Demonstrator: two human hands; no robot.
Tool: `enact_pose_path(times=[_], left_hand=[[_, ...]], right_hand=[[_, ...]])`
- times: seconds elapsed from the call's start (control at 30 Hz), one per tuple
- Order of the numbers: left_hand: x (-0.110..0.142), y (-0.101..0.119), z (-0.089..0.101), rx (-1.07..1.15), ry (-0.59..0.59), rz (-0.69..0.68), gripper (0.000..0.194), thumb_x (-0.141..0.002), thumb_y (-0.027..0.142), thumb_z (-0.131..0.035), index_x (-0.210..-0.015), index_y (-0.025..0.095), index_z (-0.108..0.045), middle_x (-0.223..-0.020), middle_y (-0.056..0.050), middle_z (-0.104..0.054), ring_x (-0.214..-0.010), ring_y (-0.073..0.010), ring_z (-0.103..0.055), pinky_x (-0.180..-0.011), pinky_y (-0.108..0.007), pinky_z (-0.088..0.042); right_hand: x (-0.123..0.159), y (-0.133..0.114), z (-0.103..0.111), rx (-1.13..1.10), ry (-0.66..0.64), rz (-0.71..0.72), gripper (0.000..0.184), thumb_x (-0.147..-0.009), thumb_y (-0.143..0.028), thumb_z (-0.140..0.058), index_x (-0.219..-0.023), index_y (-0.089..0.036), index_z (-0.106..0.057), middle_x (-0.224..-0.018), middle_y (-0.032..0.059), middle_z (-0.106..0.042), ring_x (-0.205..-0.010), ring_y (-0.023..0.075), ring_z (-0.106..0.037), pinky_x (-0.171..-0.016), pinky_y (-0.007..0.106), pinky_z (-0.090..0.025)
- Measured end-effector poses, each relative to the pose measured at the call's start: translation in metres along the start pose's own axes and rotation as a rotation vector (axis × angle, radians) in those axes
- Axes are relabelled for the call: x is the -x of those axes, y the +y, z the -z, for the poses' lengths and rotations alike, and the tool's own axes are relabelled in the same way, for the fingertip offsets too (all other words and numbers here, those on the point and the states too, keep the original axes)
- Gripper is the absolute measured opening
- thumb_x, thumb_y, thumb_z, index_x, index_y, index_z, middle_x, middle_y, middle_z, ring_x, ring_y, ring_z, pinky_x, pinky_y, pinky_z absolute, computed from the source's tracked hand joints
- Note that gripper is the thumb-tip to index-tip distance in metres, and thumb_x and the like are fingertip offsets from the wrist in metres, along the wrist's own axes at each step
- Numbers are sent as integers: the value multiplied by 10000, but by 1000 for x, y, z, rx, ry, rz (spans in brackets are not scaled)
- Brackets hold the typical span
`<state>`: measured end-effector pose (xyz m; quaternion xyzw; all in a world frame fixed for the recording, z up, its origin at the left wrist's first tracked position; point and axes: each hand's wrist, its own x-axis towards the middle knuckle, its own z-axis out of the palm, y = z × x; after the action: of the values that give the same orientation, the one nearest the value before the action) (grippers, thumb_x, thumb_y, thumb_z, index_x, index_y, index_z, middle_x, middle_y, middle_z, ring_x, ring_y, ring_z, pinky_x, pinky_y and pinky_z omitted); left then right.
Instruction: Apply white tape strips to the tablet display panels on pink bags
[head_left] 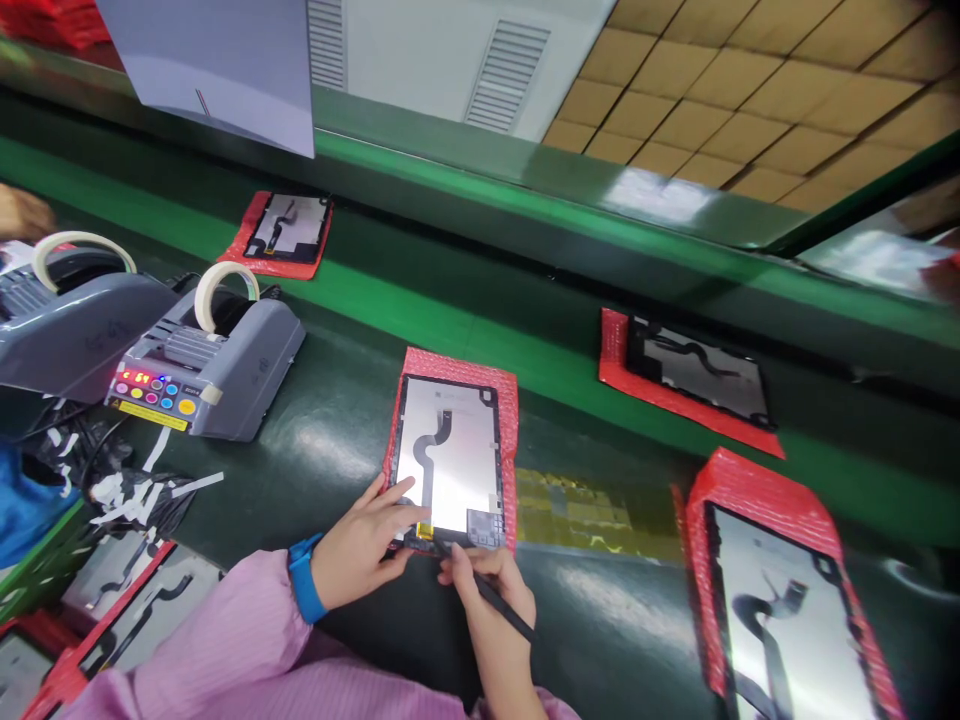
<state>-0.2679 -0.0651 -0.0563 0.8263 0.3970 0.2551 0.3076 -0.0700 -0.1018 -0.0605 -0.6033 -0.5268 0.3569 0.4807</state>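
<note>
A tablet screen panel [466, 450] with a silvery back and black border lies on a red bubble-wrap sleeve [507, 395] in front of me. A dark flex cable [425, 460] curves down its back to a yellow patch [425, 530] near the bottom edge. My left hand [367, 540], with a blue band at the wrist, rests its spread fingers on the panel's lower left corner. Pinched in my right hand [491, 595] is a slim black pen-shaped tool [504, 610]. Its tip points to the panel's bottom edge; whether it touches I cannot tell.
Grey tape dispensers [217, 360] stand at left, beside white tape scraps [135, 500]. More panels on red sleeves lie at the far left [289, 235], back right [697, 370] and near right [787, 600]. A green belt [465, 335] runs behind. Another person's hand [22, 213] is at far left.
</note>
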Motion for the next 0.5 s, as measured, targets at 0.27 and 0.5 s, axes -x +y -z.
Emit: enact_pose_path(times=[0.27, 0.5], left_hand=[[2, -1, 2, 3, 19, -42, 470, -912, 54, -532, -1357, 182, -453, -1306, -94, -662, -1464, -258, -390, -1220, -553, -286], [5, -1, -1, -109, -26, -152, 397, -902, -57, -446, -1186, 194, -563, -1245, -38, -702, -1532, -288, -205, -1241, -597, -177]], right_hand=[[0, 1, 1, 89, -1, 32, 294, -880, -341, -697, -632, -229, -585, -579, -8, -688, -537, 162, -681, -566, 272, -568], [1, 0, 0, 121, -1, 13, 313, -875, -371, -701, -631, -234, -560, -547, -12, -670, -500, 160, -666, -533, 259, -552]])
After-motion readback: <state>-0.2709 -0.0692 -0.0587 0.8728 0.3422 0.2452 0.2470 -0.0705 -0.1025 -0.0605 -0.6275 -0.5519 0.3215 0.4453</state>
